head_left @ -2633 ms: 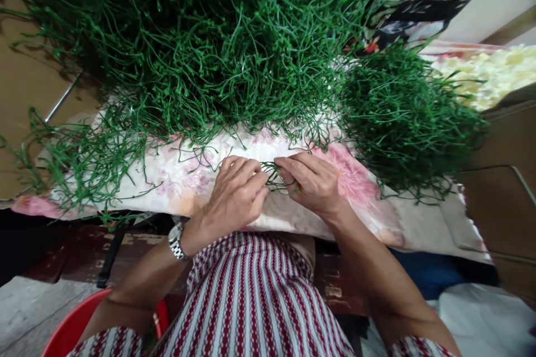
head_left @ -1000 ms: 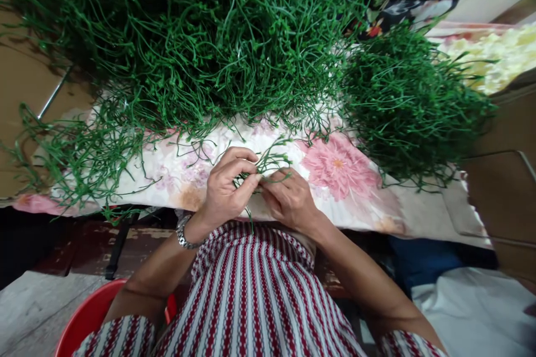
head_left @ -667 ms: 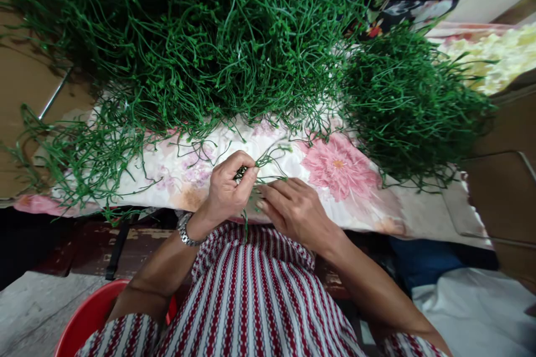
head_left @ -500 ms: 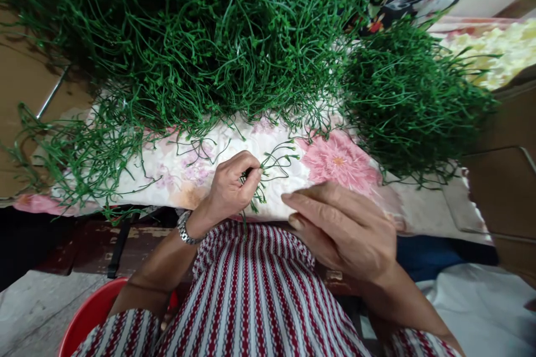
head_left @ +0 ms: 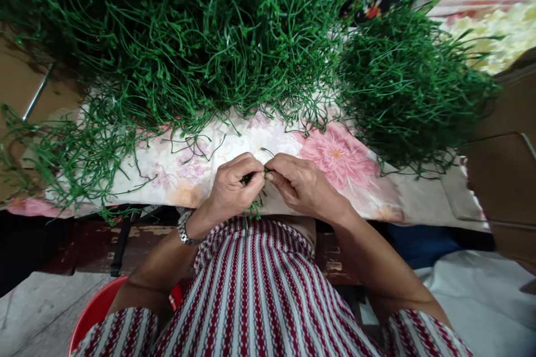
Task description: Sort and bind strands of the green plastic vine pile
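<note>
My left hand [head_left: 235, 185], with a metal watch at the wrist, is closed around a small bunch of green stems [head_left: 254, 209] whose ends hang below the fingers. My right hand [head_left: 302, 181] meets it fingertip to fingertip, thumb and forefinger pinched on the green stems where they come out of the left fist. One thin stem sticks up between the two hands. Both hands are over the front of the floral cloth [head_left: 234, 148]. Behind them rises a large heap of green stems [head_left: 218, 39].
A second green heap [head_left: 414, 89] lies to the right, and loose stems [head_left: 87, 150] spread at the left. Pale yellow pieces [head_left: 498, 39] are at the far right. Cardboard [head_left: 508, 178] stands at the right edge. A red bucket [head_left: 90, 312] sits below on the left.
My right hand has moved left and in to the left hand, and its fingers have closed on the stems. My left hand keeps its grip. The view has shifted slightly.
</note>
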`<state>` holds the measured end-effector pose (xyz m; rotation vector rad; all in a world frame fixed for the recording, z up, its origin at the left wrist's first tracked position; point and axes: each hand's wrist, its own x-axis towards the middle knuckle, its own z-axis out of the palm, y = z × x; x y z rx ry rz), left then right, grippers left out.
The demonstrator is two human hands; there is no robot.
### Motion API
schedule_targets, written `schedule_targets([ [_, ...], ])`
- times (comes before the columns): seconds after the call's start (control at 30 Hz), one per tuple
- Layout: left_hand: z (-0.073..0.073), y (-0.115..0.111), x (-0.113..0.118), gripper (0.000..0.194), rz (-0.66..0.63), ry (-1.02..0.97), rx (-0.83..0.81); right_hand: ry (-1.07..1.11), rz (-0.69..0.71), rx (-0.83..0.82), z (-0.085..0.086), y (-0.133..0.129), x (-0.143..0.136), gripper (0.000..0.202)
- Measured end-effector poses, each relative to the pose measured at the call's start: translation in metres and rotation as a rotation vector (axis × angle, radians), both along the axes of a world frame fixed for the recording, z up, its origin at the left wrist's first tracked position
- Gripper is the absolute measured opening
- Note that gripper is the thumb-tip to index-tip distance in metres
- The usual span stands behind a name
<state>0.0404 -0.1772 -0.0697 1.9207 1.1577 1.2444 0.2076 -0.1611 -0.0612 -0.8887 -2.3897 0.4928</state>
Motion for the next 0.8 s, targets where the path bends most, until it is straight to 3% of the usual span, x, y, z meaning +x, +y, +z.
schedule_targets([
  [0.13, 0.009, 0.003, -0.004, 0.011, -0.084, 0.236, -0.083, -0.068, 0.011, 0.040, 0.000, 0.001, 0.003, 0.012],
  [0.33, 0.007, 0.005, -0.004, 0.017, -0.137, 0.494, -0.005, -0.392, -0.044, 0.101, 0.007, -0.002, 0.001, 0.009],
  [0.5, 0.002, 0.006, -0.001, 0.018, -0.123, 0.428, 0.072, -0.395, -0.038, 0.004, 0.010, -0.001, 0.002, 0.011],
  [0.67, 0.007, 0.006, 0.000, 0.021, -0.244, 0.279, 0.142, -0.154, 0.188, -0.165, 0.008, 0.009, 0.012, 0.018],
  [0.8, 0.012, 0.008, -0.001, 0.019, -0.349, 0.103, 0.055, 0.037, 0.366, -0.366, 0.003, 0.018, 0.017, 0.030],
])
